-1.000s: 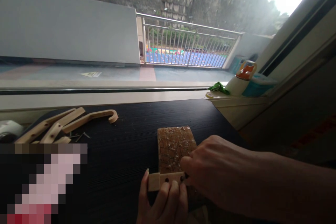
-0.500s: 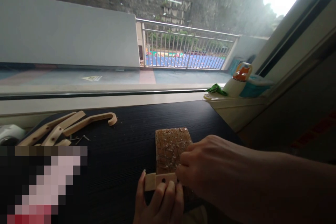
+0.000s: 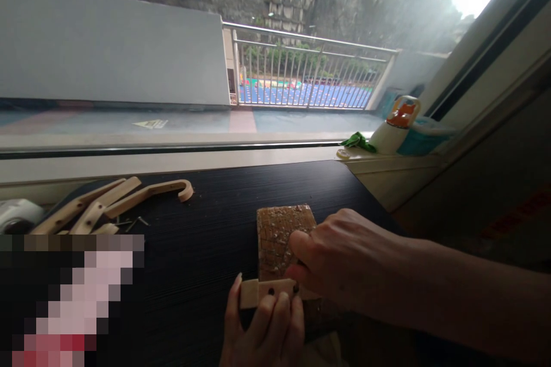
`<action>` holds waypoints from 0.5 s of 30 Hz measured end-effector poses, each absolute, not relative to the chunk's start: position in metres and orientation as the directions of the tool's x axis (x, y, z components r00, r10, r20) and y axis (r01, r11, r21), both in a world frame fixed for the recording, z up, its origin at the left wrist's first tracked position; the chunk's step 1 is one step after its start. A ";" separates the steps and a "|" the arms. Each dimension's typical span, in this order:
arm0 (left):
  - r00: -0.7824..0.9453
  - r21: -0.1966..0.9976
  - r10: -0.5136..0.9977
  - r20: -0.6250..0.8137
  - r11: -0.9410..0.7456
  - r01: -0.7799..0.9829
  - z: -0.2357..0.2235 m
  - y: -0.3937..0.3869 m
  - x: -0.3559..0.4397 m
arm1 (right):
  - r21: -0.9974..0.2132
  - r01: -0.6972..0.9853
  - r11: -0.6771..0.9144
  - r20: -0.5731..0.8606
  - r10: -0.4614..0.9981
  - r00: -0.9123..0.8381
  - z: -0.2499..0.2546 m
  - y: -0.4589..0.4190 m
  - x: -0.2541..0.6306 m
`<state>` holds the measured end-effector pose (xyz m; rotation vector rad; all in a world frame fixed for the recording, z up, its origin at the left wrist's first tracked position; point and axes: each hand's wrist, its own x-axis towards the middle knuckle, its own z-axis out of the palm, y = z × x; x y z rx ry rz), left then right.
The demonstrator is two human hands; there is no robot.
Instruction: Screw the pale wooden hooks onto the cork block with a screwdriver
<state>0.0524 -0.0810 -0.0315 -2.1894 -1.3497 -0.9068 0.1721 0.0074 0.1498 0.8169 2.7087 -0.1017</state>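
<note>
My left hand (image 3: 264, 330) grips a short pale wooden bar (image 3: 262, 291) with small dark holes, holding it across the near end of a brown sanding block (image 3: 282, 235) speckled with sawdust. My right hand (image 3: 340, 261) comes in from the right, fingers pinched closed at the bar's right end, over one of its holes. What those fingertips pinch is too small to make out. Both hands work at the near edge of the black table (image 3: 206, 223).
Several pale wooden strips, one ending in a hook (image 3: 148, 192), lie at the table's left with a few loose screws (image 3: 131, 222). A white object (image 3: 15, 215) sits at the far left. On the sill at right stand a white bottle (image 3: 394, 126) and a green cloth (image 3: 357, 141).
My right hand's pinched fingers have slid left along the bar, from near its right hole toward the middle. The left hand keeps its grip on the bar.
</note>
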 end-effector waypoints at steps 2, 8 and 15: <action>0.320 -0.013 0.623 0.714 -0.445 0.895 -0.032 -0.081 0.052 | 0.025 0.548 0.836 -0.304 0.528 -0.793 0.153 0.009 0.174; 0.312 -0.027 0.609 0.729 -0.430 0.902 -0.035 -0.081 0.053 | -0.033 0.397 0.917 -0.308 0.368 -0.877 0.158 0.008 0.180; 0.317 -0.001 0.620 0.718 -0.454 0.891 -0.037 -0.081 0.051 | -0.019 0.283 0.959 -0.450 0.244 -0.859 0.153 0.005 0.175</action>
